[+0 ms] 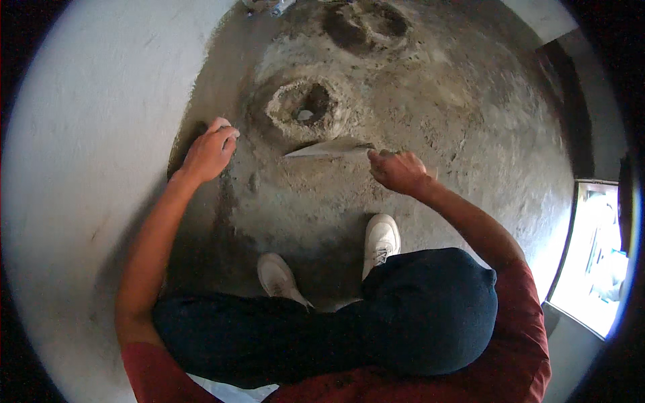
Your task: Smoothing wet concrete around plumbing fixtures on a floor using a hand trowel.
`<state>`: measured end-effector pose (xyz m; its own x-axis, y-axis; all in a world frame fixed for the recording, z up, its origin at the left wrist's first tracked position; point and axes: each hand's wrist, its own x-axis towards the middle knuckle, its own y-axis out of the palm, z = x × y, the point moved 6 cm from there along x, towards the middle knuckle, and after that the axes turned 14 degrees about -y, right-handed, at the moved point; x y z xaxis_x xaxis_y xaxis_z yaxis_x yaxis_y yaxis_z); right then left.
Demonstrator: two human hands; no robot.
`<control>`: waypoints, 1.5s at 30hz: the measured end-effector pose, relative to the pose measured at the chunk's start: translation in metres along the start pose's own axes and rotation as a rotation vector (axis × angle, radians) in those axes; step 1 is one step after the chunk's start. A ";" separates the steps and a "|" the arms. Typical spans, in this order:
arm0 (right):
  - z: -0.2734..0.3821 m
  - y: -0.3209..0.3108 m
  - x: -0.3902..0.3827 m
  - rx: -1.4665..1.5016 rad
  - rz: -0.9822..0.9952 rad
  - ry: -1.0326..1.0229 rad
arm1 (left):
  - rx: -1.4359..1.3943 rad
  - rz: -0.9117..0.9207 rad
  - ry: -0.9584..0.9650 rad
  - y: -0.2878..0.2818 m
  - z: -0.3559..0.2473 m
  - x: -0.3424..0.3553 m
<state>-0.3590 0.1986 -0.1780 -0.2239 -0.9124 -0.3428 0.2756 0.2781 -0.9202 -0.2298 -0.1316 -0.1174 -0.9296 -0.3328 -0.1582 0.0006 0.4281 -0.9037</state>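
Note:
My right hand (398,170) is closed round the handle end of a trowel (329,148). The trowel's pale, pointed blade lies low over the rough grey floor and points left. Just beyond it is a ragged ring of mortar (277,107) around a hole, with a small pale lump (306,115) inside. My left hand (209,151) is held near the foot of the wall, left of the ring. Its fingers are curled, and something whitish shows at the fingertips, too unclear to name.
A white wall (101,134) rises along the left side. Farther off are more rough hollows (366,30) in the floor, and a small clear item (281,8) by the wall. My shoes (383,236) stand close in front. A bright doorway (591,262) is at the right.

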 end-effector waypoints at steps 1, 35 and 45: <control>-0.010 0.001 -0.004 0.040 0.051 0.019 | 0.003 -0.024 0.014 -0.001 -0.001 -0.001; -0.140 -0.059 0.004 -0.095 -0.084 -0.118 | 0.037 -0.013 0.013 -0.002 0.006 -0.008; -0.118 -0.010 0.030 -0.295 -0.127 -0.198 | 0.037 0.016 0.005 0.001 0.002 -0.012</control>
<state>-0.4789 0.2041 -0.2013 -0.0455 -0.9775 -0.2060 -0.0305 0.2074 -0.9778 -0.2179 -0.1294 -0.1170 -0.9314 -0.3214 -0.1708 0.0292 0.4016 -0.9153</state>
